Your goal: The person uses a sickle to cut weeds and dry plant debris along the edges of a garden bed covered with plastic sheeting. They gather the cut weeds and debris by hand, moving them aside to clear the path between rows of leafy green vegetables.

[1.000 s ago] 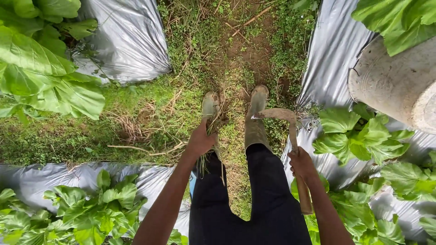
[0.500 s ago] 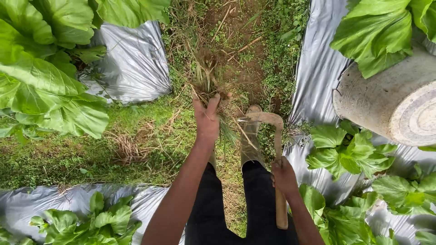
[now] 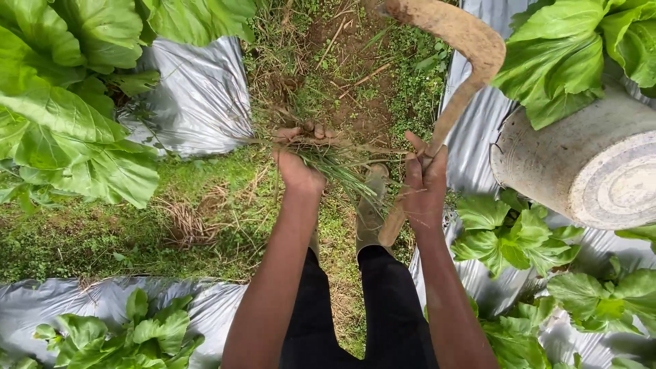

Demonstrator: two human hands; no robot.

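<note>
My left hand (image 3: 298,158) is closed around a bunch of pulled grass (image 3: 336,164), whose blades stick out to the right toward my other hand. My right hand (image 3: 424,183) grips the wooden handle of a muddy hooked hoe (image 3: 456,42); its curved metal blade is raised at the top of the view. The fingers of my right hand touch the grass tips. Below my hands are my black trousers and one muddy rubber boot (image 3: 370,212) standing on the grassy path.
Silver plastic mulch (image 3: 198,96) covers beds on both sides, with leafy green plants (image 3: 61,109) growing through it. A dirty white bucket (image 3: 588,164) stands at the right. The weedy soil path (image 3: 342,75) runs between the beds.
My left hand rose from beside my leg with a bunch of grass and brought it across. My right hand lifted the hoe from pointing down to blade-up, close to the grass.
</note>
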